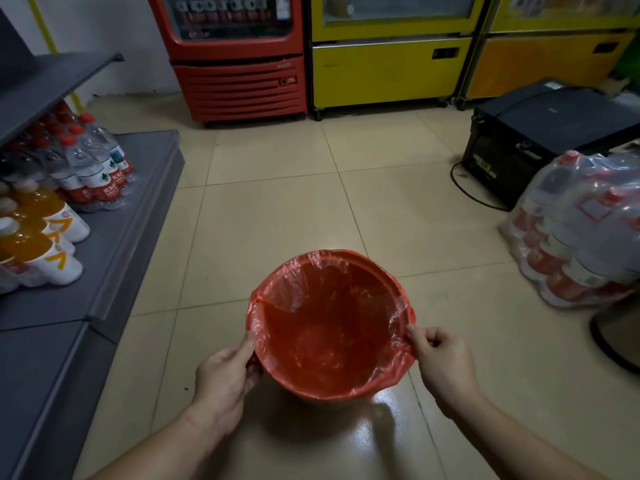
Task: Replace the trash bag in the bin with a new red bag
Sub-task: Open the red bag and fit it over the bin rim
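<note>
Most of the job looks done: the red bag (322,327) lines the bin (313,393), which stands on the floor (277,202) straight before me, its film folded over the rim nearly all round. Only the near edge seems left to settle. My left hand (225,372) pinches the film at the left rim, thumb on top; my right hand (441,355) clamps it at the right rim, both forearms reaching in low.
</note>
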The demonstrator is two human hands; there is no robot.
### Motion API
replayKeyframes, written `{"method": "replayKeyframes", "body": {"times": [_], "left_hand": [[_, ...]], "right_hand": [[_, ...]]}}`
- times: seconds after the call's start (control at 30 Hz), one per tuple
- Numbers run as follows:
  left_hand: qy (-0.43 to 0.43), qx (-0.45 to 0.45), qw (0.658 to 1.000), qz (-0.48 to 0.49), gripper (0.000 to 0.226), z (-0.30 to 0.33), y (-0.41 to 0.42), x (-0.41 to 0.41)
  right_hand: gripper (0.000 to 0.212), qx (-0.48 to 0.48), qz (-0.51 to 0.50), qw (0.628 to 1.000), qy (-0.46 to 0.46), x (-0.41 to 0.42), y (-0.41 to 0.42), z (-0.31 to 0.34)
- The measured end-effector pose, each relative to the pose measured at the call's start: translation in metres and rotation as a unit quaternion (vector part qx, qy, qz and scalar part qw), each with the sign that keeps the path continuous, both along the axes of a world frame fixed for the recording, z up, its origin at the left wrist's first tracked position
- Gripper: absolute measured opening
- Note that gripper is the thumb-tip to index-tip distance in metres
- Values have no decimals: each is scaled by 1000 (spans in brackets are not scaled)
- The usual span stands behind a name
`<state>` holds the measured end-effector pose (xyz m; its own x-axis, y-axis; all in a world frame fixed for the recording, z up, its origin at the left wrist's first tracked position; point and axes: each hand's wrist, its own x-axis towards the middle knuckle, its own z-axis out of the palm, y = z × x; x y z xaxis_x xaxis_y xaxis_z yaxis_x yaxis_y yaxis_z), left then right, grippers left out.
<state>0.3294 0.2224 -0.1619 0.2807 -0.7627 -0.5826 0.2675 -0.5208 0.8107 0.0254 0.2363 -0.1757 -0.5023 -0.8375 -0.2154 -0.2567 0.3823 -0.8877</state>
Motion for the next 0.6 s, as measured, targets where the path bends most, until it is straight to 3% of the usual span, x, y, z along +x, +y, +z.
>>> {"method": "replayKeyframes", "body": {"times": [0.1, 0.27, 0.47, 0.6], "left_hand": [[-1, -7, 1000, 7, 31, -3, 0, 1], [49, -2, 998, 30, 21, -15, -1, 7], [112, -22, 993, 3, 13, -31, -6, 4], [120, -21, 992, -39, 23, -34, -8, 4]], "right_hand": [[32, -4, -6, 1000, -16, 2, 2, -1], [35, -33, -5, 992, -118, 2, 4, -3], [39, -10, 30, 945, -325, -6, 3, -4], [30, 10, 54, 930, -363, -9, 3, -5]]}}
